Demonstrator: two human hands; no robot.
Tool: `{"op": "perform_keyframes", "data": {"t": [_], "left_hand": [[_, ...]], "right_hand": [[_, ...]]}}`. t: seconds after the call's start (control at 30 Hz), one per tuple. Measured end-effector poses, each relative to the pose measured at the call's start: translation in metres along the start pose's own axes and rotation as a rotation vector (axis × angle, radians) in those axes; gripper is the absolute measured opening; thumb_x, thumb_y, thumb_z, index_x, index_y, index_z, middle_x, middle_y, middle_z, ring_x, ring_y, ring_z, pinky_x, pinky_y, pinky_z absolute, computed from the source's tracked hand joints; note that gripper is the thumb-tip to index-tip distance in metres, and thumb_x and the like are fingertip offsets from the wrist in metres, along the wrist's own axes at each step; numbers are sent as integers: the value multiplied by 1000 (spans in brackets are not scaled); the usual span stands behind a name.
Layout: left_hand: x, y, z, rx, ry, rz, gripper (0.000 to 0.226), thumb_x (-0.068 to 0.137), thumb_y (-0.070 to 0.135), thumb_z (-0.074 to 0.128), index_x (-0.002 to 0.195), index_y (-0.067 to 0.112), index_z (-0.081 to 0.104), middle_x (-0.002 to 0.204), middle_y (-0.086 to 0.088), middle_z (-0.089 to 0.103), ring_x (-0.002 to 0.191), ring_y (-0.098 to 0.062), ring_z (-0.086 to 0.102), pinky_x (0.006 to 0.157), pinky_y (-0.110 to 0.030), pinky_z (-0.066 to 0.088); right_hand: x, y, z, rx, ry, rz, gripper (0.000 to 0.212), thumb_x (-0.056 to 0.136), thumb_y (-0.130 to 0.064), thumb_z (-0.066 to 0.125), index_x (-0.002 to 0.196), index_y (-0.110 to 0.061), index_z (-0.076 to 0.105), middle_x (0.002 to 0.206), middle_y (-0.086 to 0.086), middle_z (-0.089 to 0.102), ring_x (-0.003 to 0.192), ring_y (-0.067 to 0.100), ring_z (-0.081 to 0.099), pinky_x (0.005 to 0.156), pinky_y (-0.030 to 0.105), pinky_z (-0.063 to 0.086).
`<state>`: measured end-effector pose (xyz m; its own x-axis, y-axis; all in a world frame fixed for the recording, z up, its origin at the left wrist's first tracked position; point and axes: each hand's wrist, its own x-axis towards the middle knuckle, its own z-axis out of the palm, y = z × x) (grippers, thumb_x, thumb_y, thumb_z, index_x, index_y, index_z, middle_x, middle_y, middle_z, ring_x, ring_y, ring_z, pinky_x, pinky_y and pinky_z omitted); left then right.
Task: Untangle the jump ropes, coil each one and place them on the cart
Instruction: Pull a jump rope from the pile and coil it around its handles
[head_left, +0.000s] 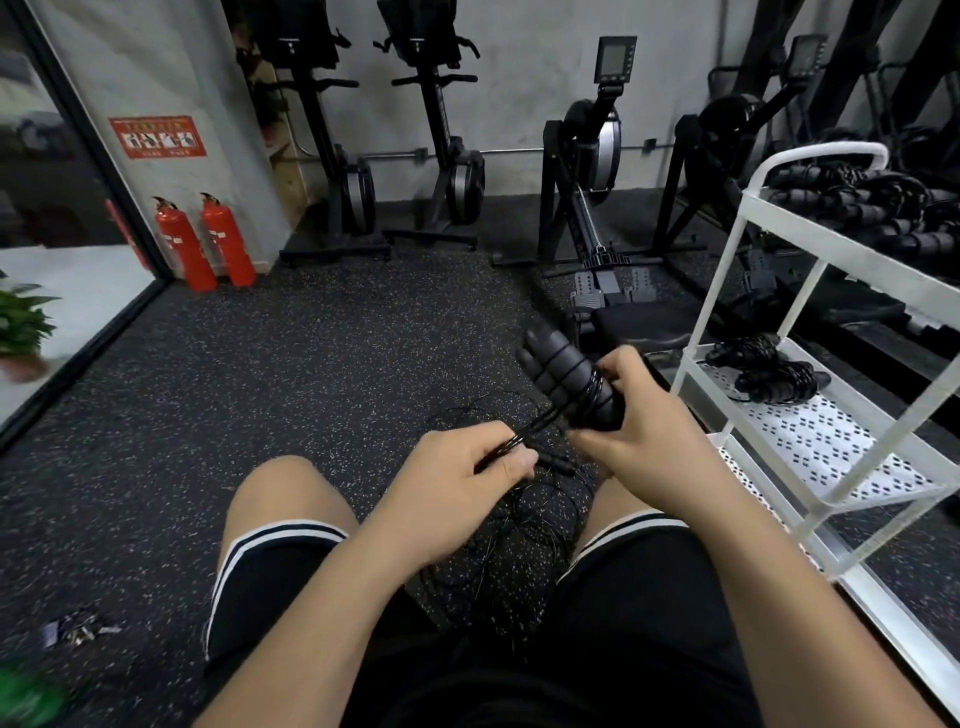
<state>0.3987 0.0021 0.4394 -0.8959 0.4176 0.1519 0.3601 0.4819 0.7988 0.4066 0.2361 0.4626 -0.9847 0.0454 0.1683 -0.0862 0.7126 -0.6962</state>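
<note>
Currently, right hand (631, 415) grips black ribbed foam jump-rope handles (563, 371). Left hand (457, 467) pinches thin black cord (524, 434) beside white metal cart (810, 457).

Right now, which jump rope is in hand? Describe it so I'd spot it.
Find the white cart at right; just left of it the right hand grips two ribbed black handles wrapped in thin cord. Unlike the ropes shelved on the cart, this one is held.

cart (810, 441) cut off at right edge, red wall sign (157, 136) text unreadable, green blur (26, 696) in bottom-left corner
</note>
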Motion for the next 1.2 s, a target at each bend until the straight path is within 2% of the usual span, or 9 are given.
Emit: {"op": "perform_keyframes", "data": {"t": [0.13, 0.27, 0.47, 0.53, 0.67, 0.83, 0.9, 1.0, 1.2], "left_hand": [[0, -1, -8, -55, 77, 2, 17, 101, 33, 73, 85, 29, 77, 60, 15, 60, 55, -1, 47, 55, -18, 34], [3, -10, -15, -167, 92, -6, 12, 93, 31, 83, 83, 27, 78, 76, -11, 72, 67, -11, 59, 65, -28, 48], [6, -25, -20, -391, 4, 2, 17, 88, 36, 88, 80, 25, 77, 77, 2, 68, 73, -12, 56, 65, -23, 43], [7, -24, -18, -492, -38, -29, 22, 92, 39, 76, 79, 21, 75, 81, -3, 67, 76, -18, 55, 66, -24, 45], [7, -16, -3, -566, 42, -202, 52, 106, -5, 46, 67, 21, 69, 66, 10, 68, 69, -8, 62, 62, -17, 51], [5, -16, 12, -487, -15, -134, 40, 111, 48, 53, 86, 22, 70, 63, 2, 35, 54, -12, 27, 53, -35, 17], [4, -13, 12, -427, -23, -108, 41, 110, 49, 49, 97, 16, 70, 62, 9, 33, 54, -11, 29, 53, -31, 22], [3, -18, 11, -190, -20, -72, 32, 111, 46, 52, 96, 28, 73, 61, 11, 41, 57, -12, 38, 60, -33, 34], [3, -11, 0, -212, -19, -63, 29, 107, 40, 63, 85, 25, 76, 52, 16, 42, 51, -5, 34, 57, -30, 29]], "right_hand": [[-4, 2, 2, -73, -347, 49, 45, 82, -11, 85, 106, -32, 53, 78, -1, 73, 52, 12, 70, 54, 40, 61], [-13, -8, 1, -36, -697, 28, 43, 87, -4, 83, 115, -25, 57, 69, -8, 72, 57, 9, 70, 54, 30, 57], [-22, -19, -19, 197, -877, -78, 38, 89, 6, 80, 114, -11, 57, 89, 0, 77, 73, 21, 73, 53, 30, 53], [-25, -23, -22, 304, -871, -105, 37, 89, 10, 79, 111, -10, 56, 90, -1, 78, 73, 23, 71, 52, 30, 51], [-25, -23, -20, 569, -740, -103, 39, 89, 13, 79, 116, -6, 57, 104, 17, 77, 73, 28, 67, 49, 30, 49], [-18, -22, -16, 716, -410, -77, 46, 86, 11, 79, 124, 0, 55, 109, 26, 76, 69, 28, 66, 49, 32, 47], [-12, -15, -13, 687, -263, -49, 47, 86, 9, 81, 121, -8, 55, 106, 23, 77, 66, 38, 64, 52, 39, 48], [-4, 2, -8, 562, -123, 8, 52, 86, 2, 85, 115, -28, 53, 94, 23, 77, 68, 60, 60, 57, 50, 49], [0, 20, -5, 190, -195, 120, 49, 82, 0, 82, 107, -31, 53, 70, 14, 74, 52, 27, 67, 50, 37, 53]]}}
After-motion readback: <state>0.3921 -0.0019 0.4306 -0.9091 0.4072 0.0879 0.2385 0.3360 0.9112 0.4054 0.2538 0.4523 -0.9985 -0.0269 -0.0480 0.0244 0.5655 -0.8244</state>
